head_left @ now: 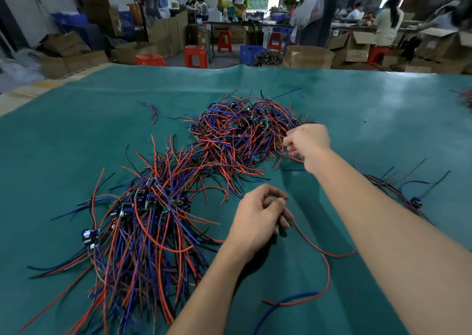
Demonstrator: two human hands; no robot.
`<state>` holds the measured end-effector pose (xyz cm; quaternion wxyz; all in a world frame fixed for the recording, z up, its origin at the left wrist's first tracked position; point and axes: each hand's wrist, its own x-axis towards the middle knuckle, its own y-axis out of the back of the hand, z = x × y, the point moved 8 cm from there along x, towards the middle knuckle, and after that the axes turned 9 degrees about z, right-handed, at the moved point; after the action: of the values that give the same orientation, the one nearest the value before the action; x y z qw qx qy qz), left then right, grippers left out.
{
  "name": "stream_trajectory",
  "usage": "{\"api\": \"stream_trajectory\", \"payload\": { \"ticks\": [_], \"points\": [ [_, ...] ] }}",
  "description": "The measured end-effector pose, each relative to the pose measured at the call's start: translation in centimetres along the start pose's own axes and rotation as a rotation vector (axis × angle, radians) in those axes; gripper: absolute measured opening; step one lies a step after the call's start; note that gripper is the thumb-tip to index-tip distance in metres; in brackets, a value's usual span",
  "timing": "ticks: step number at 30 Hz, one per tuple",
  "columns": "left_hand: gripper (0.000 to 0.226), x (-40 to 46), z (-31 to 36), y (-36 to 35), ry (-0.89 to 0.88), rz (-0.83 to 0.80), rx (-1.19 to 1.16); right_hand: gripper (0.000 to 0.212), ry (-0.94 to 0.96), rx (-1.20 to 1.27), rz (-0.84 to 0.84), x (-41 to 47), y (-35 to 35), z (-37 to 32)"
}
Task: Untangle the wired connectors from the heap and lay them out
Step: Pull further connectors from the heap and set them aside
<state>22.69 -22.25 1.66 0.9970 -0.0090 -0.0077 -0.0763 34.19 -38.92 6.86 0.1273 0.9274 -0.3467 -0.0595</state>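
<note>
A tangled heap of wired connectors [240, 133] with red, blue and black leads lies on the green mat [102, 100] at centre. My right hand [307, 147] reaches to the heap's right edge and pinches wires there. My left hand [260, 213] is nearer me, its fingers curled round one wired connector; its red wire [325, 254] and a blue wire [286, 300] trail toward me. A laid-out bundle of connectors [143, 220] with small circuit boards lies to the left.
A smaller group of wired connectors [408, 194] lies at the right, partly behind my right forearm. A few loose wires [153, 110] sit at the far left of the heap. Beyond the mat stand cardboard boxes, red stools [196, 56] and seated people.
</note>
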Motion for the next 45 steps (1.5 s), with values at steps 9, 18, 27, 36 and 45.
{"api": "stream_trajectory", "payload": {
  "ticks": [9,18,27,36,45],
  "points": [
    [0.015,0.3,-0.3,0.7,0.011,0.115,-0.060,0.020,-0.082,0.341,-0.341,-6.7,6.5,1.2],
    [0.032,0.3,0.2,1.3,-0.040,0.158,0.001,0.012,0.026,0.208,-0.873,-14.8,3.0,4.0],
    [0.015,-0.1,0.2,0.5,-0.048,0.068,-0.030,0.027,0.095,0.099,-0.334,-10.6,5.0,5.7],
    [0.030,-0.2,-0.1,-0.1,0.130,-0.008,-0.300,0.013,0.094,0.371,-0.373,-10.7,5.4,4.8],
    [0.046,-0.2,0.3,0.4,0.093,0.062,-0.232,0.004,0.241,0.299,-0.474,-11.3,5.2,3.8]
  ]
}}
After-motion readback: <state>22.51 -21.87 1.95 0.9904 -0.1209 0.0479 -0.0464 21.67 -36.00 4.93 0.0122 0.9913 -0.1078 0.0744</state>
